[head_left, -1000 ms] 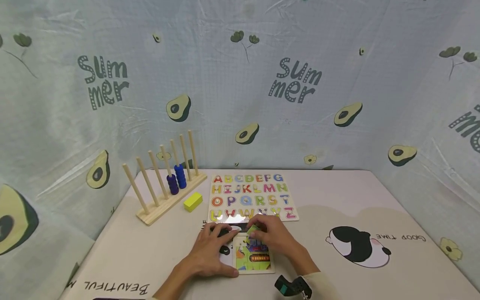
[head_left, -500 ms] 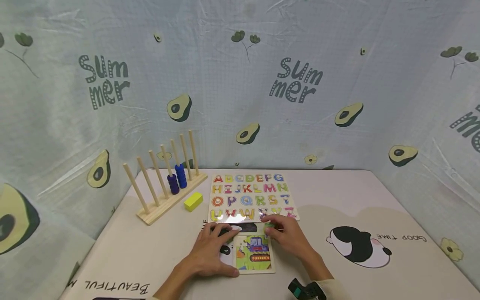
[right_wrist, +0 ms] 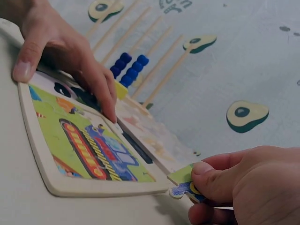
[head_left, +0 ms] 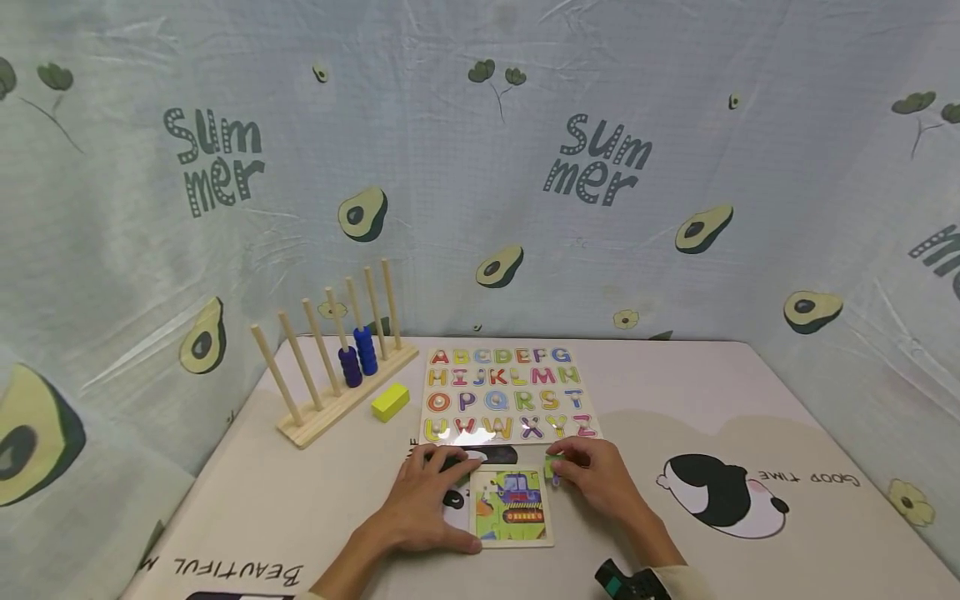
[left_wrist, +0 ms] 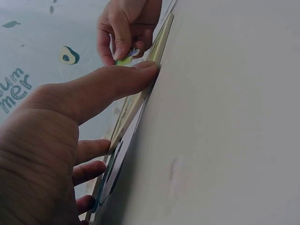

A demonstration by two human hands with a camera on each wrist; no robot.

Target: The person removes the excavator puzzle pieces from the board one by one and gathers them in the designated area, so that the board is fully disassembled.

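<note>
Avocado-printed sheeting point(head_left: 420, 125) is backing the desk point(head_left: 660, 383). Well in from the back edge, a puzzle piece point(right_wrist: 181, 175), probably light, stiff and best held by its edges, is being pinched by the right hand point(head_left: 600, 477) beside the puzzle board point(right_wrist: 93, 189), whose left side the left hand point(head_left: 422, 507), fingers spread, is touching.

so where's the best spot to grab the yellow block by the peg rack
Probably mid-length across its two long sides, coming from above and the near side: the yellow rectangular block is longer than it is wide and lies flat, a narrow gap separates it from the peg rack, and the tall pegs crowd its left.
</note>
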